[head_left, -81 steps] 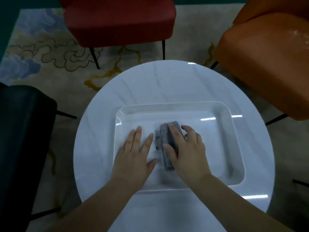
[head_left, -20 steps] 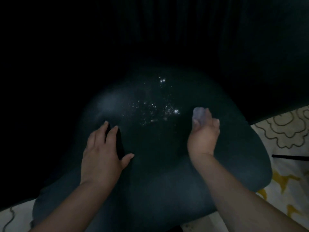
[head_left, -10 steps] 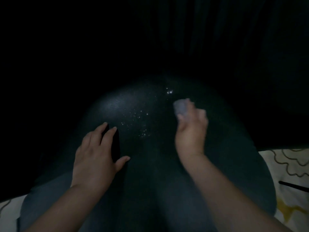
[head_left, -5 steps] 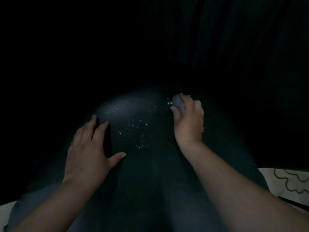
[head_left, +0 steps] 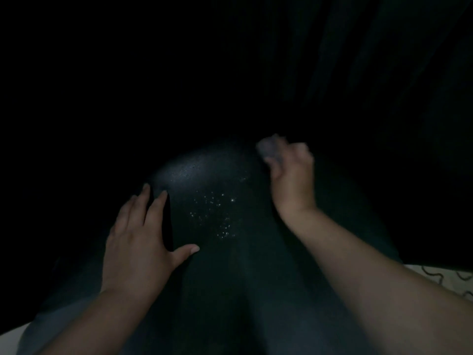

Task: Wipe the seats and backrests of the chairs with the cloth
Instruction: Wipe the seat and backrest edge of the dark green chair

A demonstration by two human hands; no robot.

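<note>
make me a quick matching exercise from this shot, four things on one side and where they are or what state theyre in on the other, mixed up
Things:
1. left hand
2. right hand
3. cloth
4. rug

Places or states:
A. bunched up in curled fingers at the far end of the black chair seat
B. pale strip with dark squiggles at the lower right edge
C. flat on the seat, fingers straight and spread
D. gripping something near the back of the seat

Pairs: 1-C, 2-D, 3-A, 4-B
</note>
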